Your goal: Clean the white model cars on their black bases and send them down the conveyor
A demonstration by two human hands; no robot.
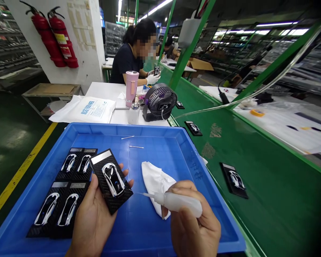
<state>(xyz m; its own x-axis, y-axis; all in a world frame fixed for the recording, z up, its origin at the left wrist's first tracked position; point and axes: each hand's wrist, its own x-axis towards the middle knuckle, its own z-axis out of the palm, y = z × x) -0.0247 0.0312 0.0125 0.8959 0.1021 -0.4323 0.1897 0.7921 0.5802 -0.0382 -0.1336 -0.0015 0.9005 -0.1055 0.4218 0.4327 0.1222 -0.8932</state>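
Note:
My left hand (92,217) grips a model car on a black base (112,180), a white and black car on a carbon-patterned plate with a silver label, tilted above the blue tray (216,203). Wrapped in the fingers of my right hand (195,221) is a white squeeze bottle with a thin nozzle (176,201). Its tip points left at the base's lower right corner, a small gap apart. A white cloth (155,175) lies in the tray just behind the bottle. Several like model cars (68,208) rest at the tray's left side, partly behind my left hand.
Two cotton swabs (136,146) lie at the tray's far side. Beyond it stand a black fan (160,101), a pink tumbler (132,89) and a small bottle (133,114). More model cars (234,179) sit on the green conveyor belt (270,200) at right. A gloved co-worker (128,60) sits behind.

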